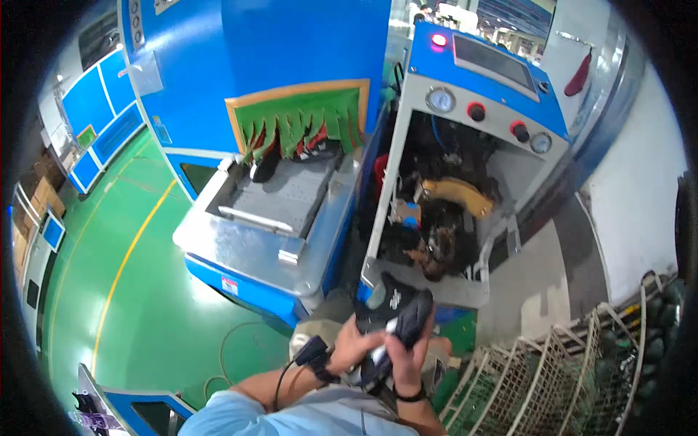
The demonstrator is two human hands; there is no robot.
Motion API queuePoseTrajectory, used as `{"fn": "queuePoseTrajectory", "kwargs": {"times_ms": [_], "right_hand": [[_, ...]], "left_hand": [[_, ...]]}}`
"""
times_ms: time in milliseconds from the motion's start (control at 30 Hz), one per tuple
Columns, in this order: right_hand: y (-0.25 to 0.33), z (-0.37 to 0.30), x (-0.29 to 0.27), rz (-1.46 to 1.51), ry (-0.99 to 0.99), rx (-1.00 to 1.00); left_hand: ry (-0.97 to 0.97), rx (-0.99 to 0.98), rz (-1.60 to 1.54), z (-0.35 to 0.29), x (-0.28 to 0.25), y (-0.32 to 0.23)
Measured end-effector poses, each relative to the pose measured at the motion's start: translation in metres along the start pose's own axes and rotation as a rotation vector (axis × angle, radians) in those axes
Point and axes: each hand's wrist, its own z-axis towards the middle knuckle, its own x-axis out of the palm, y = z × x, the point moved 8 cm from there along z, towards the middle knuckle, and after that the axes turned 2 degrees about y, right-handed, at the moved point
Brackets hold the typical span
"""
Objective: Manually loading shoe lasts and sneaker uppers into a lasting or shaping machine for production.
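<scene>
A black shoe [396, 305] with white marks is held up between my hands, just in front of the right-hand machine. My left hand [352, 347] closes on its left side, with the thumb pressed across the shoe. From the right, my right hand [411, 356] grips it too, its thumb on the white part and its fingers mostly hidden behind. Farther off to the left, two dark shoes, a black shoe [266, 164] and another black shoe [320, 150], stand on the grey conveyor bed [280, 200] under a green fringed curtain [294, 116].
The right-hand blue machine [491, 91] has gauges, knobs, a red lamp and an open bay with a tan curved part [458, 196]. Beside my right arm stands a wire rack [538, 378]. A metal ledge [240, 251] edges the conveyor. A cable [287, 374] runs from my left wrist.
</scene>
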Motion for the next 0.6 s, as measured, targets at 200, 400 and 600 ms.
{"fn": "queuePoseTrajectory", "kwargs": {"times_ms": [200,400,600], "right_hand": [[0.009,-0.014,-0.042,-0.755,0.032,-0.181],[-0.041,-0.013,-0.148,0.183,-0.239,0.417],[0.120,0.127,-0.089,-0.466,-0.063,-0.084]], "left_hand": [[0.080,0.124,1.085,-0.001,0.018,0.020],[0.085,0.335,0.494,0.005,0.027,-0.029],[0.390,0.102,1.066,0.034,-0.001,0.041]]}}
